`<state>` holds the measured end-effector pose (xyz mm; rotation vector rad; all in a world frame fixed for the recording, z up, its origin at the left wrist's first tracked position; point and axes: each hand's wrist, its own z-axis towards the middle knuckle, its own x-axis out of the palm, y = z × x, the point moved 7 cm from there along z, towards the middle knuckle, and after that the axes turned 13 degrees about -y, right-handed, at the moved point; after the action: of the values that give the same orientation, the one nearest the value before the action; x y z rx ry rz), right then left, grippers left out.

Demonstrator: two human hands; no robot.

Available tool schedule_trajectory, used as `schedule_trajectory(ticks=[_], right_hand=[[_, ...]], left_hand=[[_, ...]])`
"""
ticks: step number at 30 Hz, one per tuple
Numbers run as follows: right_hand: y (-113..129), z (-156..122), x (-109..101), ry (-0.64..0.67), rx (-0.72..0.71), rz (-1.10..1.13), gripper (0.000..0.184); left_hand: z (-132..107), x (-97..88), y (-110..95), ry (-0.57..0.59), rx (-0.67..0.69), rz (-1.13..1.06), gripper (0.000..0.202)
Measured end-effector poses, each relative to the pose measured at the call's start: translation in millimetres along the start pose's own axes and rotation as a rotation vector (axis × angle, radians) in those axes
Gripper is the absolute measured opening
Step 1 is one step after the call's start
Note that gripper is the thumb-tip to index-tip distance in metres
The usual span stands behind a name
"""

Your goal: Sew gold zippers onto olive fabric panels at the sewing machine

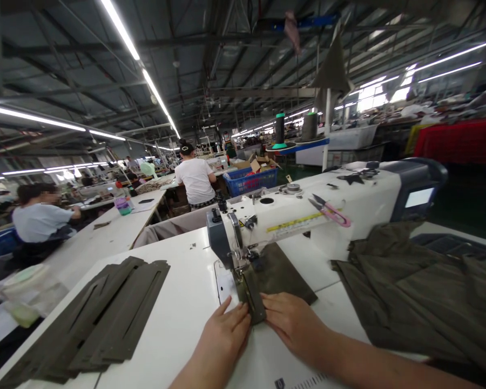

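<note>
Seen from the head camera, the left hand (222, 337) and right hand (294, 324) lie open, fingers (273, 305) released and flat on an olive fabric strip (253, 300) near the tabletop's (178, 324) front edge. Its far end disappears under the sewing machine (243, 237) head, the needle hidden.

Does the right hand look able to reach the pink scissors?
Probably yes: the right hand is near the pink scissors on the white sewing machine, with nothing blocking the way.

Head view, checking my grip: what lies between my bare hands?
A narrow olive fabric strip lies between your left hand and right hand, in the head view.
</note>
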<state>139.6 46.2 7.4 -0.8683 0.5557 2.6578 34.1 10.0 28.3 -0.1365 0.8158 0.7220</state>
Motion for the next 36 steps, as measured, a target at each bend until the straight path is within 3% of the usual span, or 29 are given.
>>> schedule_trajectory(ticks=[3, 8, 11, 18, 27, 30, 36], right_hand=[[0, 1, 0, 0.023, 0.009, -0.012, 0.028], [-3, 1, 4, 0.078, 0.030, -0.033, 0.026], [-7, 3, 6, 0.086, 0.037, -0.023, 0.027], [-13, 9, 8, 0.051, 0.015, 0.008, 0.030], [-24, 21, 14, 0.098, 0.052, 0.047, 0.026], [-29, 24, 17, 0.088, 0.050, 0.049, 0.024], [-39, 30, 25, 0.103, 0.071, 0.001, 0.021]], left_hand=[[-5, 10.1, -1, -0.017, 0.024, 0.058, 0.026], [-7, 17.3, 3, -0.155, -0.011, 0.114, 0.030], [-6, 24.4, 5, -0.104, 0.011, 0.128, 0.028], [-8, 34.5, 17, -0.180, -0.037, 0.162, 0.030], [13, 15.4, 24, -0.125, 0.041, 0.148, 0.031], [11, 23.0, 29, -0.107, 0.038, 0.138, 0.029], [0, 39.0, 46, -0.208, -0.054, 0.168, 0.028]])
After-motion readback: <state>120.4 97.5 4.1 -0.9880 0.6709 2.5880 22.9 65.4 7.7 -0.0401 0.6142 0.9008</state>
